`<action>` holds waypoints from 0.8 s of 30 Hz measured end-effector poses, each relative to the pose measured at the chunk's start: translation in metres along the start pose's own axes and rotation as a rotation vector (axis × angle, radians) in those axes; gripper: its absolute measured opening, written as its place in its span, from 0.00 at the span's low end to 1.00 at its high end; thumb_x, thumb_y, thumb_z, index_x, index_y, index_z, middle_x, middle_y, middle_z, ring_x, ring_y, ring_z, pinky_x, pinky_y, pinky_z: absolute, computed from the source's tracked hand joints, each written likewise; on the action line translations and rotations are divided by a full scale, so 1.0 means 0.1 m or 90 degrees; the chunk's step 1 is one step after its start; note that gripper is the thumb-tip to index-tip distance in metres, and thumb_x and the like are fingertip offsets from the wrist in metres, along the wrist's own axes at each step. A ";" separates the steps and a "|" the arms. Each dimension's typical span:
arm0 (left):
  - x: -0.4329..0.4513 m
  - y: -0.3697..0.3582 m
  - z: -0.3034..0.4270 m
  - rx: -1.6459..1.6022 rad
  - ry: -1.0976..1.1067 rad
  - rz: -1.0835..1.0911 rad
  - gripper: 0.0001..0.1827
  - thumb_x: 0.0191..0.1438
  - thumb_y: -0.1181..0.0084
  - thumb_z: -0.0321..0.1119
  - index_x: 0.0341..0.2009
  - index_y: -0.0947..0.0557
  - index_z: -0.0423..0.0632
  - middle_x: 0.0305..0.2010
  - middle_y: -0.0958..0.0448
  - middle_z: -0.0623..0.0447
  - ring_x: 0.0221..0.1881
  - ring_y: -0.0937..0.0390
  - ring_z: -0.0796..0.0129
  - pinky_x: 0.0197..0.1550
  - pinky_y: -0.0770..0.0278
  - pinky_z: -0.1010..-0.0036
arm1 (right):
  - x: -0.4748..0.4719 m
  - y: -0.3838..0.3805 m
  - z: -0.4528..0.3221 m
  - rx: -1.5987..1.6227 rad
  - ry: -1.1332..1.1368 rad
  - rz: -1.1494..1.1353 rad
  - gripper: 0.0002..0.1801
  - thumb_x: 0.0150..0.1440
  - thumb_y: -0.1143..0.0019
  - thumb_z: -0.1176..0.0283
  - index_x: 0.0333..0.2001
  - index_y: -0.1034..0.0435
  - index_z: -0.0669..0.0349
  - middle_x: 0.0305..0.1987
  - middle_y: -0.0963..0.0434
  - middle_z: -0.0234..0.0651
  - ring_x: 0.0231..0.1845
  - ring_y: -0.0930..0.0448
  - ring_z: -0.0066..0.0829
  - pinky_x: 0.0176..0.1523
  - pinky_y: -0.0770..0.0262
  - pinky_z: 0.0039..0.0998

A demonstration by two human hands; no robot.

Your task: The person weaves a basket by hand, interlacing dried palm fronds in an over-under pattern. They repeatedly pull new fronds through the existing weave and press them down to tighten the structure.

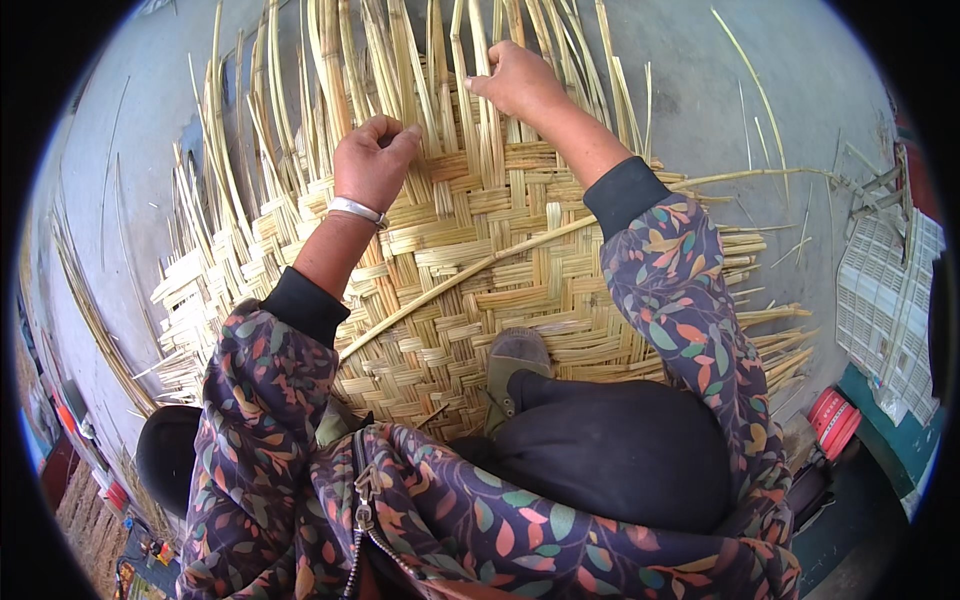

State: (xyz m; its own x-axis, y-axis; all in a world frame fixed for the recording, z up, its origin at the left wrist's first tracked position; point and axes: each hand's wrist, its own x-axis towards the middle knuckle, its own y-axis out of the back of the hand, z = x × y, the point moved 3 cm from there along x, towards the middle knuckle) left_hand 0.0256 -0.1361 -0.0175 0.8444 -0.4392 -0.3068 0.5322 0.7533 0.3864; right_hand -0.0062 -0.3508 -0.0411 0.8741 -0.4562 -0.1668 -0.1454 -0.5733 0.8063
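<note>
A partly woven mat of flattened split-reed strips (510,262) lies on the floor before me, its long loose ends fanning out at the far edge. My right hand (521,82) is over that far edge, thumb and forefinger around a pale upright strip (478,30). Left of it, my left hand (375,161) is curled above the weave, its thumb and fingertips against the loose strips (401,67). Whether it grips one is hidden. A thin round cane (465,274) crosses the mat diagonally, between my forearms.
My shoe (517,360) rests on the mat's near part. Loose strips lie on the concrete floor at left (97,322) and right (757,82). A white plastic crate (885,285) stands at right, above a red round object (834,424).
</note>
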 end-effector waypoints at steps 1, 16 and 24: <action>-0.01 0.00 0.01 -0.004 0.003 0.002 0.11 0.51 0.40 0.36 0.26 0.21 0.40 0.20 0.26 0.58 0.22 0.32 0.79 0.26 0.32 0.79 | 0.02 -0.01 0.02 0.096 -0.023 -0.068 0.26 0.48 0.34 0.60 0.45 0.30 0.67 0.36 0.21 0.40 0.38 0.20 0.32 0.43 0.25 0.31; 0.00 -0.02 -0.02 0.003 -0.007 -0.014 0.11 0.52 0.40 0.36 0.26 0.22 0.40 0.20 0.27 0.59 0.22 0.33 0.79 0.26 0.32 0.80 | -0.18 0.06 -0.08 0.023 0.081 -0.007 0.15 0.52 0.42 0.62 0.38 0.30 0.60 0.28 0.23 0.43 0.29 0.22 0.38 0.36 0.28 0.36; 0.01 -0.02 -0.01 0.007 -0.007 -0.025 0.11 0.52 0.40 0.35 0.28 0.21 0.40 0.22 0.25 0.57 0.23 0.32 0.78 0.28 0.31 0.79 | -0.17 -0.02 0.10 0.262 0.016 -0.129 0.20 0.50 0.39 0.60 0.38 0.27 0.67 0.31 0.21 0.44 0.32 0.21 0.34 0.39 0.27 0.31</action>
State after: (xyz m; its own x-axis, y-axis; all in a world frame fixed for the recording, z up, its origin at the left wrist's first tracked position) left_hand 0.0253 -0.1373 -0.0194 0.8233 -0.4735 -0.3131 0.5657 0.7302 0.3832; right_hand -0.0255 -0.3488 -0.0456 0.9144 -0.2925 -0.2798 -0.1375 -0.8746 0.4648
